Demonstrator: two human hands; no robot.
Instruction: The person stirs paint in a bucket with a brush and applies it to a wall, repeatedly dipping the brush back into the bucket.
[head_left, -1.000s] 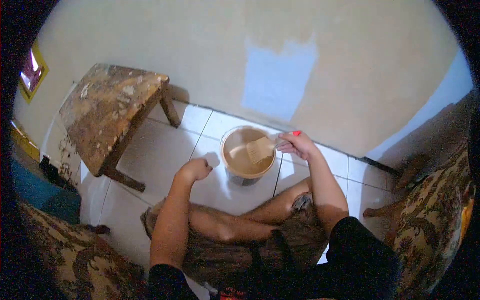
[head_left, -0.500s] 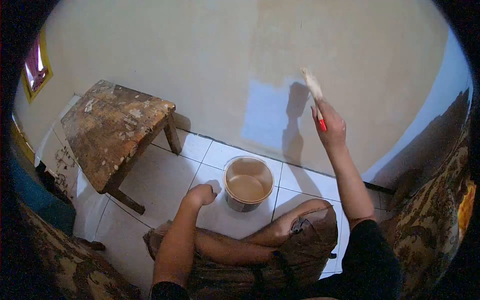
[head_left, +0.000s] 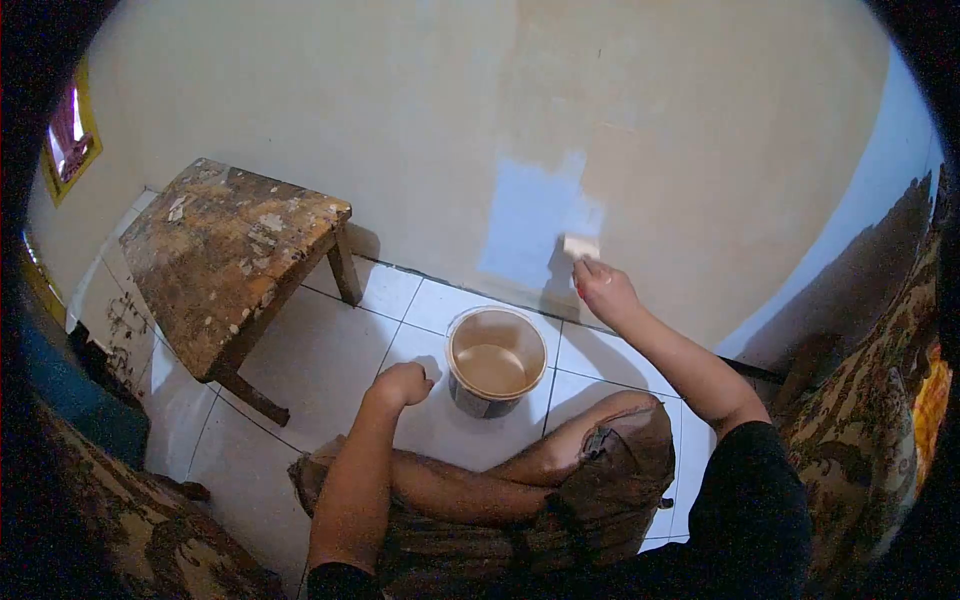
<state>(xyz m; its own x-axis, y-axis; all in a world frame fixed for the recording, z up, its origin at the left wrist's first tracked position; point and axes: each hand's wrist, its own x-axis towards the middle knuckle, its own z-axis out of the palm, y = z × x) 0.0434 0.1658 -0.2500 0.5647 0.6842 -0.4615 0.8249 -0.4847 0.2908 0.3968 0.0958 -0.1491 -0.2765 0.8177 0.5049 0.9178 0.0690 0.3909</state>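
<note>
Wall (head_left: 300, 120) fills the top half, mostly beige w/ a pale blue unpainted patch (head_left: 530, 215) near centre, low down by the floor joint. Below it white tiled floor (head_left: 310, 350); at approx 9 o'clock from the bucket stands a worn, paint-spattered wooden stool (head_left: 225, 255), well apart from both hands. Patterned upholstery shows at the far left & right edges. The person sits cross-legged facing the wall, knees at the bottom of view. Paint bucket (head_left: 495, 362) sits on the tiles just in front of the legs, between the two arms, open, roughly half full of beige paint; likely heavy-ish & sloshy, rim prob slick w/ paint, so best lifted by the outer wall w/ both hands or slid, not tipped; no bail handle visible. Left hand (head_left: 402, 384) is a closed fist resting on the floor at 9 o'clock of the bucket, just beside it, holding nothing that can be seen. Right hand (head_left: 603, 290) is closed around the handle of a paintbrush (head_left: 581, 246), at approx 1 o'clock of the bucket, bristles pressed on the wall at the right edge of the blue patch. Brush looks light & stiff in the handle, soft & wet at the bristles, drips likely; grip belongs on the handle near the ferrule, where the fingers sit now
</note>
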